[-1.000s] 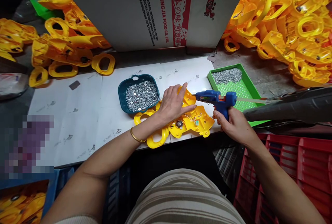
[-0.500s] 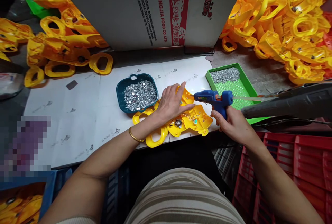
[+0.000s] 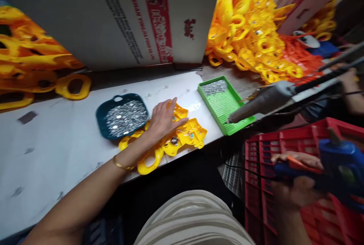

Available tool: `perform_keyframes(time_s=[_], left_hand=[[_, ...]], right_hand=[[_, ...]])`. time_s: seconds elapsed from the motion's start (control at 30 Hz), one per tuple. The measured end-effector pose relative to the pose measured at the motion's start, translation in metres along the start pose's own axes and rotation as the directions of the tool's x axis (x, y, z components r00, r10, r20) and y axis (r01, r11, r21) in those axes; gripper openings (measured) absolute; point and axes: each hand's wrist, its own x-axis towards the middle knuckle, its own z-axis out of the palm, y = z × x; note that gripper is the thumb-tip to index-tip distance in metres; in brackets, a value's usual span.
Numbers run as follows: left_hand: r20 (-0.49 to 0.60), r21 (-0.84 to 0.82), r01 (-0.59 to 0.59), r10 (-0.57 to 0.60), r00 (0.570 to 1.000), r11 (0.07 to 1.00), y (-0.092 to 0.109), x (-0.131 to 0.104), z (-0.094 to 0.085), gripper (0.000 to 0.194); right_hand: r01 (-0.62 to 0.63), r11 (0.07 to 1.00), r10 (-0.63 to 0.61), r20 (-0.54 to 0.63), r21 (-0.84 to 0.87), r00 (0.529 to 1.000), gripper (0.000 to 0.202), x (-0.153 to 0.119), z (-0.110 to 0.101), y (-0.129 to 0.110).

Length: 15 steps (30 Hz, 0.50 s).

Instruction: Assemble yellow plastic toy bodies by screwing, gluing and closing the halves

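My left hand point(image 3: 164, 120) lies spread over the yellow plastic parts point(image 3: 186, 133) near the table's front edge, thumb pointing right. A round metal piece and small wires show inside the nearer part. Whether the fingers grip a part cannot be made out, but they are apart. My right hand point(image 3: 298, 184), blurred, is wrapped round the handle of the blue glue gun point(image 3: 341, 165) at the far right, above the red crate point(image 3: 263, 161). Left of my left hand stands a dark teal tray point(image 3: 101, 118) of small silver screws.
A green tray point(image 3: 212, 110) with screws stands right of the parts, a grey tool point(image 3: 256, 103) reaching over it. Behind the table are a large carton point(image 3: 187, 2) and heaps of yellow parts point(image 3: 241, 29). Another person's arm point(image 3: 351, 89) is at the right.
My right hand has carried the glue gun away from the yellow parts, to the right over the red crate. My left hand stays on the parts. The view has turned right.
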Motion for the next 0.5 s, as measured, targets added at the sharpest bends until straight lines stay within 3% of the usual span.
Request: perform_keyframes(time_s=[0.07, 0.13, 0.17, 0.27, 0.4, 0.43, 0.5], left_hand=[[-0.041, 0.031, -0.01, 0.011, 0.999, 0.999, 0.001, -0.002, -0.005, 0.075], [-0.126, 0.052, -0.067, 0.073, 0.989, 0.996, 0.003, -0.011, -0.013, 0.071], [-0.161, 0.069, -0.111, 0.121, 0.979, 0.991, 0.005, -0.019, -0.016, 0.067], [-0.245, 0.127, -0.173, 0.2, 0.949, 0.977, 0.011, -0.055, -0.023, 0.061], [-0.251, 0.199, -0.126, 0.174, 0.952, 0.972, 0.022, -0.111, -0.019, 0.058], [-0.239, 0.213, -0.103, 0.154, 0.959, 0.972, 0.024, -0.12, -0.017, 0.056], [-0.218, 0.222, -0.06, 0.109, 0.97, 0.973, 0.027, -0.134, -0.013, 0.051]], right_hand=[[-0.021, 0.999, 0.03, -0.378, 0.027, 0.925, 0.031, 0.01, -0.009, 0.012], [-0.197, 0.978, 0.146, -0.45, -0.07, 0.881, 0.038, 0.032, -0.015, 0.03], [-0.281, 0.954, 0.217, -0.399, -0.107, 0.891, 0.043, 0.046, -0.018, 0.042], [-0.334, 0.936, 0.294, -0.269, -0.114, 0.917, 0.049, 0.091, -0.018, 0.073], [-0.36, 0.921, 0.364, 0.002, -0.15, 0.931, 0.045, 0.143, 0.005, 0.1], [-0.336, 0.924, 0.353, 0.069, -0.181, 0.933, 0.042, 0.154, 0.013, 0.105], [-0.139, 0.939, 0.223, 0.249, -0.314, 0.942, 0.04, 0.172, 0.027, 0.115]])
